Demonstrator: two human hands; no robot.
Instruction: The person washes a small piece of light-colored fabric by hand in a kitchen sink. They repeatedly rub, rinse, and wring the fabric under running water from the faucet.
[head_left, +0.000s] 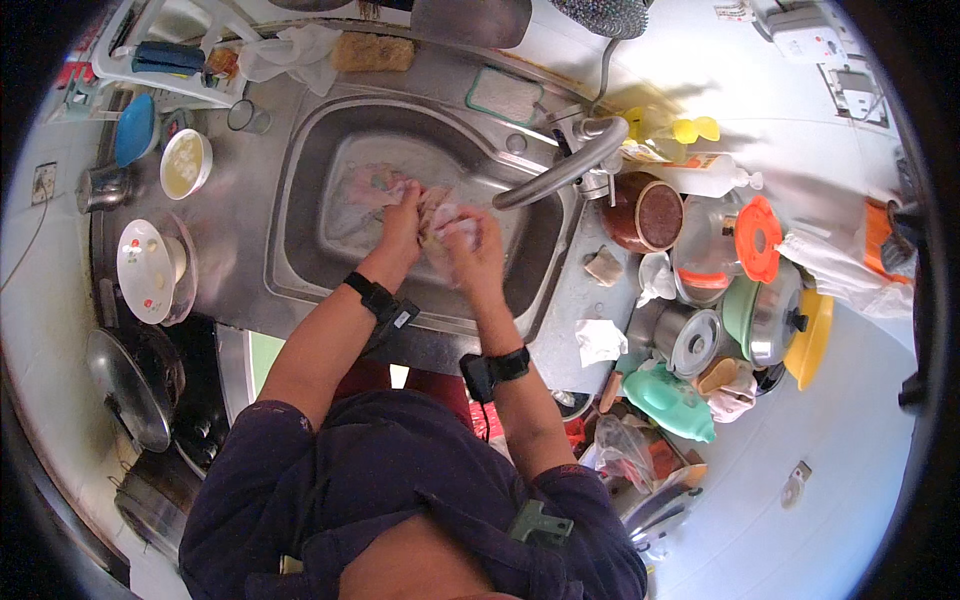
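Both hands are over the stainless steel sink (279, 247). My left hand (401, 225) grips one side of a wet, pale, patterned cloth (435, 202). On the other side, my right hand (480, 251) has its fingers curled around a bunched, soapy part of it. More pale pink and patterned fabric (367, 187) lies in cloudy water in the basin, left of my hands; whether it is the same piece I cannot tell. The curved faucet (562, 169) reaches over the basin just right of my hands.
Left of the sink stand a bowl of yellowish liquid (182, 165), a drinking glass (247, 118) and a white floral bowl (142, 270). A sponge (373, 52) lies behind. At right are a brown jar (641, 212), a lidded pot (690, 341) and a white crumpled tissue (600, 341).
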